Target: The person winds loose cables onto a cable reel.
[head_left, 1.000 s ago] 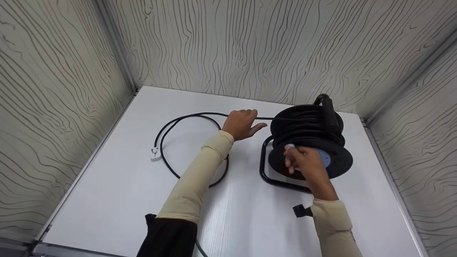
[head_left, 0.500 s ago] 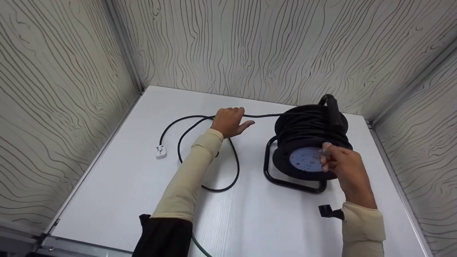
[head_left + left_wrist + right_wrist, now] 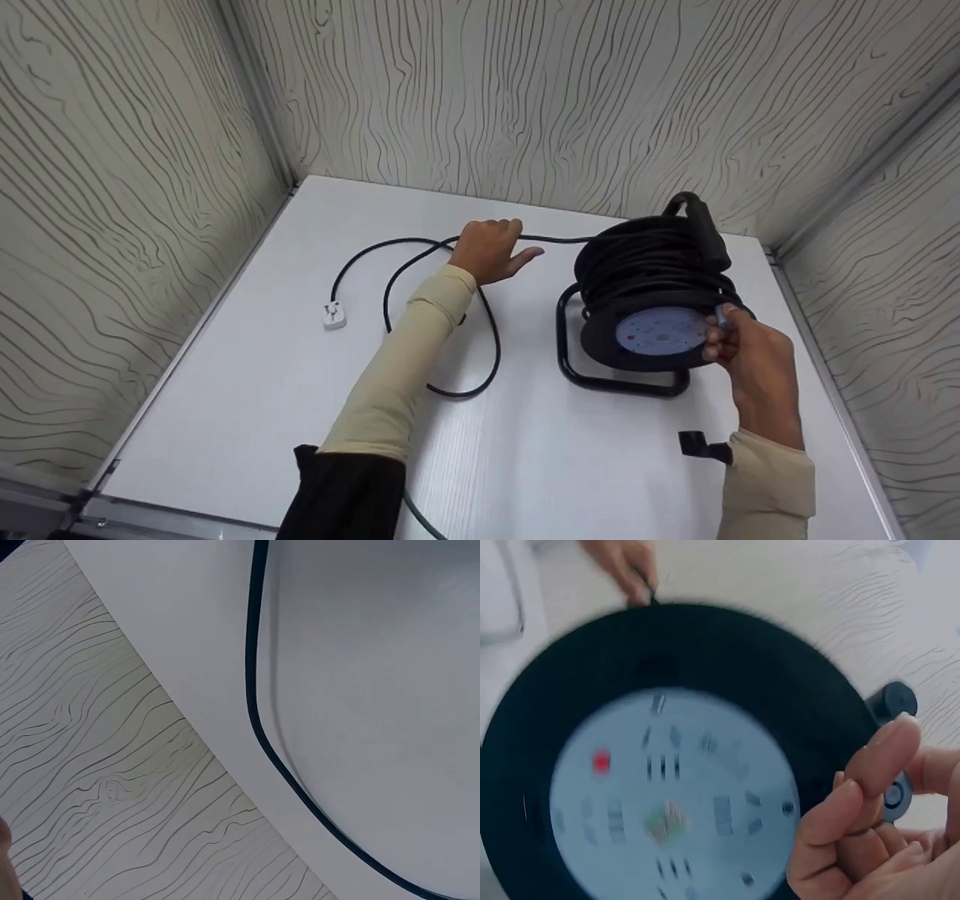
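A black cable reel stands at the right of the white table, dark cable wound thickly on its drum. Its pale blue socket panel faces the right wrist camera. My right hand pinches the small blue-grey winding knob at the reel's right edge, thumb and fingers curled. To the left of the reel, my left hand grips the black cable, its thumb sticking out sideways. The cable runs taut from that hand to the drum. In the left wrist view, only a bit of skin shows at the lower left.
A loose loop of cable lies on the table, partly under the left forearm. It ends in a white plug. The reel's tubular stand and carrying handle stick out around it. Wood-patterned walls enclose the table.
My right hand has swung from the reel's front left to its right edge with the knob, uncovering the socket panel. The cable loop has shifted right. My left hand stays near its place.
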`<state>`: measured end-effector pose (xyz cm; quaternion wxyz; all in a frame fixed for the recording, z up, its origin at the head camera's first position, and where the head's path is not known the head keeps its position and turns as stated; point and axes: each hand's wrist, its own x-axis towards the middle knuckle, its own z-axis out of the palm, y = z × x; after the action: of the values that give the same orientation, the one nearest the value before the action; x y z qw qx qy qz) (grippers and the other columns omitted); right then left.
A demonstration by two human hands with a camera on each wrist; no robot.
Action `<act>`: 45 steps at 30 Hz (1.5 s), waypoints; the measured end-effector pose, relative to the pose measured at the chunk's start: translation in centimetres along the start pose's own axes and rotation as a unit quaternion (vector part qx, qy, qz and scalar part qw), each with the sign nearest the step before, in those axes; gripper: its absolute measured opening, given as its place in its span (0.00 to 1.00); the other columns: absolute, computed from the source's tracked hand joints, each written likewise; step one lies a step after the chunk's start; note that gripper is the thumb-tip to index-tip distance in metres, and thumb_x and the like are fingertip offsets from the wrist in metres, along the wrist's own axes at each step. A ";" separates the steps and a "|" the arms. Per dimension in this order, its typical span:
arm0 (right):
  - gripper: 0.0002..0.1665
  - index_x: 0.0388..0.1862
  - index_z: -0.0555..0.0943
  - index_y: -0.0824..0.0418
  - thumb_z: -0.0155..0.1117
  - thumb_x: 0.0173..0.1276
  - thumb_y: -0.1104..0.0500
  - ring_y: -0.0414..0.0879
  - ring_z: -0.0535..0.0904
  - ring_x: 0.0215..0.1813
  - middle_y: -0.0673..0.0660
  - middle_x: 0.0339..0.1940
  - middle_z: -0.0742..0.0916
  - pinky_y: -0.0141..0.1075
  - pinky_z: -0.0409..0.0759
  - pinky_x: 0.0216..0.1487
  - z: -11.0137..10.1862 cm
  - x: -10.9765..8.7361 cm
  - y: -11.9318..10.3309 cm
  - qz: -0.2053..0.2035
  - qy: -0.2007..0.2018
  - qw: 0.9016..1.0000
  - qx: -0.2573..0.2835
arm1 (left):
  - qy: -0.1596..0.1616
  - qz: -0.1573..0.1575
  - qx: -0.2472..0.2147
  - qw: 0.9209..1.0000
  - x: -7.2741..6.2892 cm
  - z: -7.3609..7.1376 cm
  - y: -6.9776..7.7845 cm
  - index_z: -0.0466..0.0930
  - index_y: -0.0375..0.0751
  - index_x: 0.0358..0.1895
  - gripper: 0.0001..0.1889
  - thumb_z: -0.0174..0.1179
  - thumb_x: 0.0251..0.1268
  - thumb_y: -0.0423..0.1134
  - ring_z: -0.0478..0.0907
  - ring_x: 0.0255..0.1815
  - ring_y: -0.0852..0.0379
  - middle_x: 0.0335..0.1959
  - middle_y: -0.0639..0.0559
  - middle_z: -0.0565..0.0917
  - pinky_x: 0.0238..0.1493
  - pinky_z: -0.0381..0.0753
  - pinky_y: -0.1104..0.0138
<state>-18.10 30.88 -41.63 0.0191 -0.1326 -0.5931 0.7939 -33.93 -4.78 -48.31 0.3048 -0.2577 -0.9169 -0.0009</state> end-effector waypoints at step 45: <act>0.27 0.55 0.73 0.79 0.48 0.82 0.53 0.39 0.84 0.26 0.50 0.24 0.85 0.31 0.82 0.34 -5.4 1.9 6.3 0.044 0.012 0.938 -0.343 | 0.043 0.042 -0.051 0.997 4.0 -0.6 6.1 0.74 0.43 0.34 0.30 0.42 0.78 0.67 0.71 0.17 0.57 0.21 0.53 0.77 0.18 0.74 0.63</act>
<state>-17.88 34.44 -49.31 -0.0552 -0.1663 -0.8226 0.5409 -33.41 2.30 -46.50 0.3306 -0.3109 -0.8899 -0.0457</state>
